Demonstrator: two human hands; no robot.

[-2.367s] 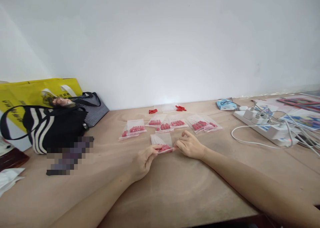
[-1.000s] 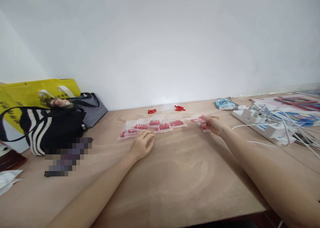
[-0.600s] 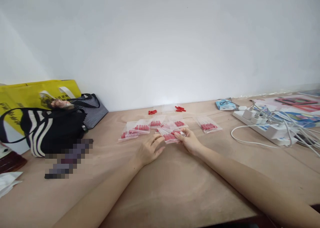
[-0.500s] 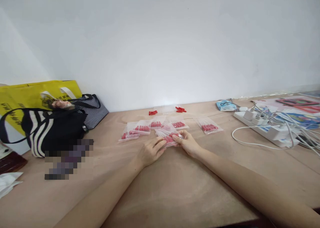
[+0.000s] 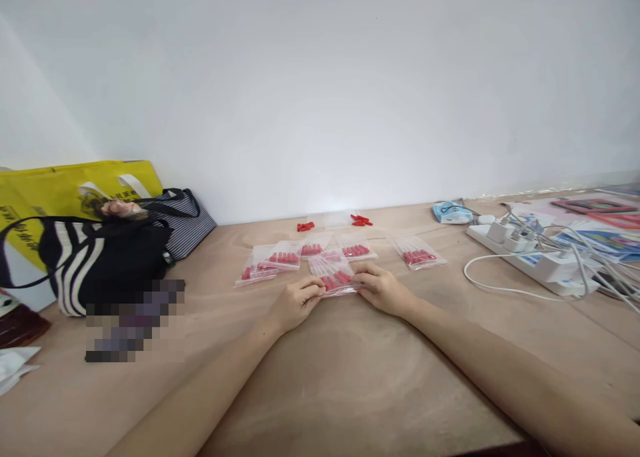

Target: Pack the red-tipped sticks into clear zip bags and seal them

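Between my hands lies a clear plastic zip bag (image 5: 334, 275) holding several slim sticks with red ends. My left hand (image 5: 296, 302) is closed with its fingertips on the bag's left lower corner. On the opposite side, my right hand (image 5: 381, 289) pinches the right lower edge. Just beyond are similar filled bags: one (image 5: 355, 248) behind the right hand, one (image 5: 313, 247) behind the middle, and an overlapping group (image 5: 280, 257) to the left. Another filled bag (image 5: 419, 253) lies apart on the right.
Loose red pieces (image 5: 361, 220) and another small red pile (image 5: 305, 227) lie near the wall. A white power strip (image 5: 530, 260) with tangled cables and a blue face mask (image 5: 451, 211) are at right. A black bag (image 5: 113, 263) and yellow bag (image 5: 30, 183) stand at left.
My right hand has slid down and outward from the bag's upper right to its lower right edge. More of the bag's red ends now show. My left hand has shifted slightly left.
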